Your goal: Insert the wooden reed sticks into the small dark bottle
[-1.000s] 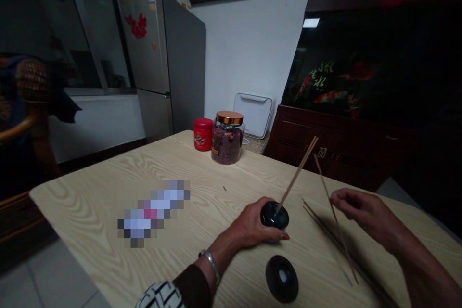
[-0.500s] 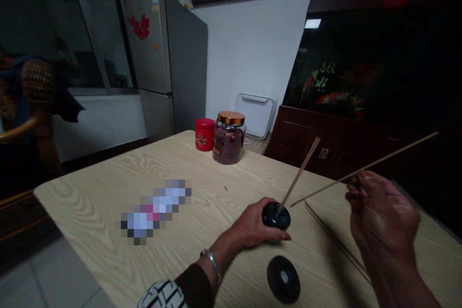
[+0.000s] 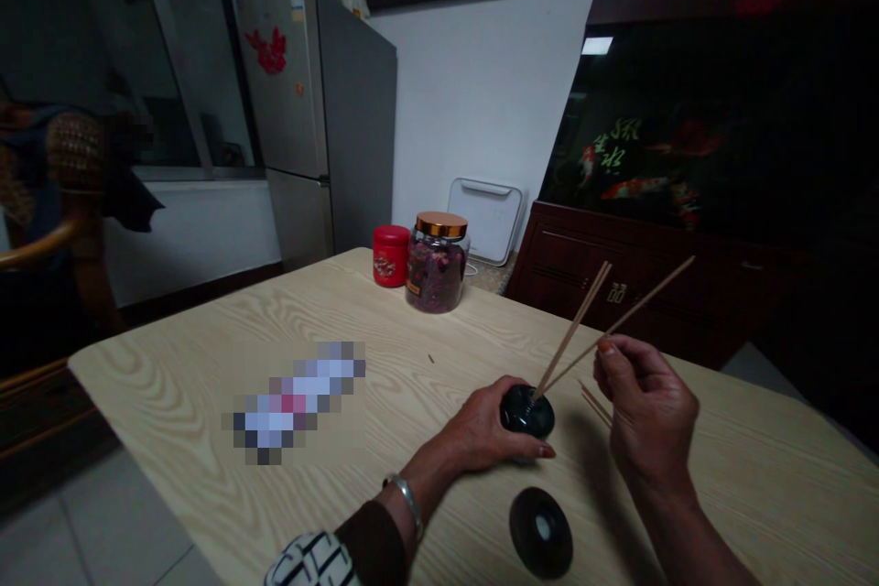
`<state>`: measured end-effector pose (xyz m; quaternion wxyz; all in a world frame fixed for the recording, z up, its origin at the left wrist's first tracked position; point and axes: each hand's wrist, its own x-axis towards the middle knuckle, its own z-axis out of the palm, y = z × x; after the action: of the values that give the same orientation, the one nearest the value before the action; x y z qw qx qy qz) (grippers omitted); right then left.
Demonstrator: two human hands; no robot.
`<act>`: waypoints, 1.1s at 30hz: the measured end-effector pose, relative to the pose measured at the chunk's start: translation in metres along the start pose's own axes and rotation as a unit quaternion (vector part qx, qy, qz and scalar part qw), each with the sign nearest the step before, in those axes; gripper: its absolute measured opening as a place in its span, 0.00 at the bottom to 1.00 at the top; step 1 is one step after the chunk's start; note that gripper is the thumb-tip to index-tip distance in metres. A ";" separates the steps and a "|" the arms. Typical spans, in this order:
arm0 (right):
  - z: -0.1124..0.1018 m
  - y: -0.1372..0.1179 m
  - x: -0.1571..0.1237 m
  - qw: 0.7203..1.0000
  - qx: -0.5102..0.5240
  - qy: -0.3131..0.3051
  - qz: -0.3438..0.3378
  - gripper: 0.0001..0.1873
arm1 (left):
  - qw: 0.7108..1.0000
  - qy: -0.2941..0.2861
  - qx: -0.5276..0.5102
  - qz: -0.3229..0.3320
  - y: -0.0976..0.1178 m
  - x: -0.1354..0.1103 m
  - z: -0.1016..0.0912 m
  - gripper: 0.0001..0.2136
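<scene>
A round dark lid [image 3: 540, 532] lies nearest on the table [image 3: 391, 339]. Beyond it, the left hand [image 3: 489, 421] curls around a small dark pot [image 3: 527, 417] with thin sticks [image 3: 575, 325] leaning from its mouth. The right hand [image 3: 649, 403] pinches another stick [image 3: 652, 297], having moved closer to the pot; its lower end now meets the mouth area, so it seems lined up, though whether it is inside I cannot tell. Farther back stand a jar [image 3: 436, 270] and a red tin [image 3: 391, 256]
</scene>
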<state>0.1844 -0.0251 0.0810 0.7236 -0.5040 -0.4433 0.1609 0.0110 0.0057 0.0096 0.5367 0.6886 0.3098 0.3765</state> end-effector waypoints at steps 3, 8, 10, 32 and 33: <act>0.004 0.007 -0.009 0.999 -0.029 -0.033 0.001 0.16 | 1.000 0.003 0.002 0.005 0.001 0.000 0.000 0.33; 0.008 0.015 -0.014 0.995 -0.020 -0.101 -0.005 0.15 | 1.000 0.007 0.014 0.011 0.001 0.000 0.000 0.34; -0.001 0.016 -0.003 0.997 0.009 -0.075 -0.001 0.17 | 1.000 0.004 0.014 0.005 0.000 0.000 0.000 0.34; -0.119 0.083 0.063 0.714 -0.586 -0.376 0.082 0.03 | 1.000 0.002 0.023 -0.003 -0.003 0.002 0.000 0.35; -0.118 0.082 0.062 0.721 -0.580 -0.370 0.084 0.02 | 1.000 0.002 0.022 -0.003 -0.003 0.002 0.000 0.35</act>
<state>0.3314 -0.0163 0.0278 0.0513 -0.7605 -0.6386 0.1056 0.0121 0.0076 0.0071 0.5217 0.6988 0.3213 0.3692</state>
